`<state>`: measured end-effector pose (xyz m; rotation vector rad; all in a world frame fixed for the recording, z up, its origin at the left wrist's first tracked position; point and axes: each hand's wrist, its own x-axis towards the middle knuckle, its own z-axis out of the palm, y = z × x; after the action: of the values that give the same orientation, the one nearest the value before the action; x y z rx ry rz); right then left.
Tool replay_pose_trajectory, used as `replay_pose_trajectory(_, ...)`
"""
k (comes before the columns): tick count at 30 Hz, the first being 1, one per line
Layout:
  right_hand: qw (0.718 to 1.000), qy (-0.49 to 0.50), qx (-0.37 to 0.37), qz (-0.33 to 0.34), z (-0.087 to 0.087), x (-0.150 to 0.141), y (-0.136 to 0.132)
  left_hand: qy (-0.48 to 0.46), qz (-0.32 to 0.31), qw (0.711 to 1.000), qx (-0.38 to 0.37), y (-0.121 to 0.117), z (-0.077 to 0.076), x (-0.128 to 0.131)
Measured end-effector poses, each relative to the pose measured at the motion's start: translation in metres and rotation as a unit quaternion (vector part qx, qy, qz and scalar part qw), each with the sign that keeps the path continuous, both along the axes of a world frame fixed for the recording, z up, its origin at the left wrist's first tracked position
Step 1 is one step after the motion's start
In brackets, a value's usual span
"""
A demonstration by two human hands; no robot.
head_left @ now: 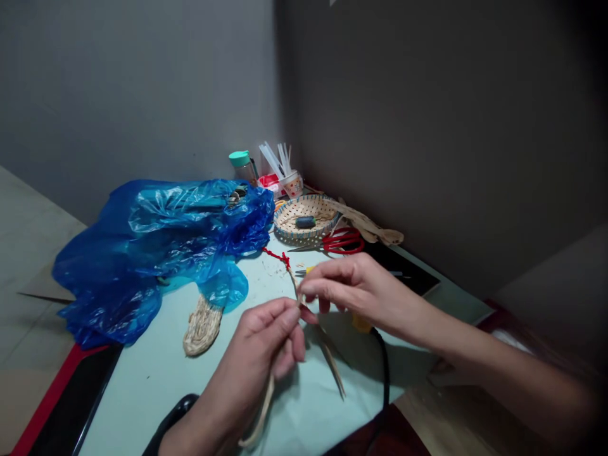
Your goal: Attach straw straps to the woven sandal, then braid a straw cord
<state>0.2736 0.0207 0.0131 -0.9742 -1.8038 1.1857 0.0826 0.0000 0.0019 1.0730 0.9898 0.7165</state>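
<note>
My left hand (pixel 266 339) pinches a straw-coloured fibre strand (pixel 335 366) between thumb and forefinger, just above the table. Close against it, the fingertips of my right hand (pixel 349 286) are closed on the same strand. Loose ends hang below the fingers, and a pale length (pixel 263 415) loops down under my left palm. From the pinch, the fibre runs up to a knotted red cord (pixel 278 255), whose far end reaches the blue plastic bag (pixel 190 221). A coiled straw braid (pixel 203 326) lies left of my hands, partly under the bag.
Behind my hands are a woven basket (pixel 286 233) with a dark thread spool (pixel 305 222), red-handled scissors (pixel 344 241) and a fibre bundle (pixel 375 228). A cup (pixel 292 183) of translucent sticks and a green-lidded jar (pixel 243 166) stand in the corner. A black cable (pixel 385 364) leaves a yellow object (pixel 361 323).
</note>
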Motion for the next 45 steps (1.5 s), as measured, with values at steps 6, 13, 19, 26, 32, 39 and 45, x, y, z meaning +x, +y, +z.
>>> replay_pose_trajectory(6, 0.916, -0.364, 0.164, -0.039, -0.001, -0.002, -0.001, -0.012, 0.102, 0.994, -0.047, 0.012, -0.005, -0.020)
replay_pose_trajectory(13, 0.836, -0.512, 0.198, -0.022, -0.029, -0.034, -0.010, -0.012, 0.147, 0.989, -0.023, 0.019, -0.014, -0.022)
replay_pose_trajectory(19, 0.905, -0.409, 0.118, -0.014, -0.024, -0.035, -0.012, 0.015, 0.129, 0.992, 0.002, 0.020, -0.022, -0.019)
replay_pose_trajectory(26, 0.952, -0.304, 0.022, 0.015, -0.026, -0.035, -0.016, 0.017, 0.090, 0.995, -0.036, 0.010, -0.023, -0.018)
replay_pose_trajectory(32, 0.984, -0.159, -0.069, 0.031, -0.034, -0.038, -0.004, 0.018, 0.123, 0.992, -0.037, 0.008, -0.019, -0.026)
replay_pose_trajectory(39, 0.968, 0.003, -0.201, 0.148, -0.041, -0.055, 0.002, -0.011, 0.154, 0.986, -0.067, 0.002, -0.023, -0.025)
replay_pose_trajectory(45, 0.984, -0.042, -0.138, 0.101, -0.038, -0.053, 0.000, 0.000, 0.164, 0.984, -0.071, 0.001, -0.020, -0.027)
